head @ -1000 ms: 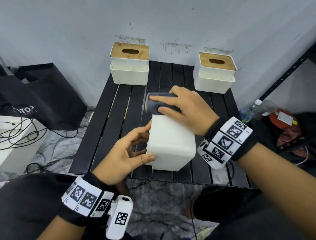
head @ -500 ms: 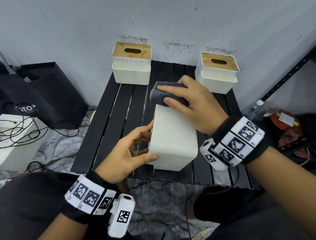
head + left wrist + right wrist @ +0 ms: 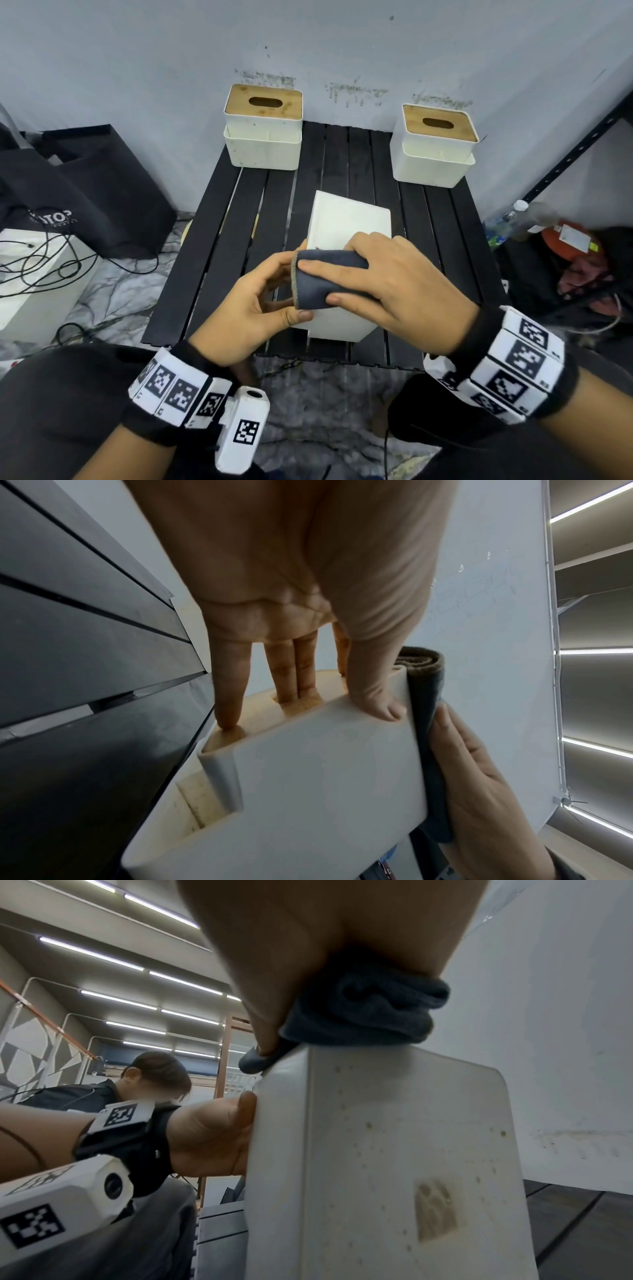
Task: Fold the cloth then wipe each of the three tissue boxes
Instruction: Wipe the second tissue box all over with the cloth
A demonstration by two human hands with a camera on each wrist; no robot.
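A white tissue box (image 3: 346,222) lies on its side in the middle of the black slatted table (image 3: 219,240). My left hand (image 3: 270,291) grips its left end. In the left wrist view the fingers (image 3: 291,680) reach onto the wooden lid and the thumb sits on the white edge of the box (image 3: 325,777). My right hand (image 3: 325,279) holds a folded dark blue cloth (image 3: 311,294) and presses it onto the near part of the box's top face. The cloth (image 3: 359,1015) bunches under the palm. Two more wooden-lidded tissue boxes stand upright at back left (image 3: 263,137) and back right (image 3: 435,150).
A black bag (image 3: 85,192) and a white box with cables (image 3: 34,267) sit on the floor to the left. A plastic bottle (image 3: 513,219) and a black shelf post (image 3: 575,147) are on the right. Another person (image 3: 150,1074) shows behind my left wrist.
My right hand has slid the cloth along the box's top face from the far end to the near end. The left hand keeps its grip on the box.
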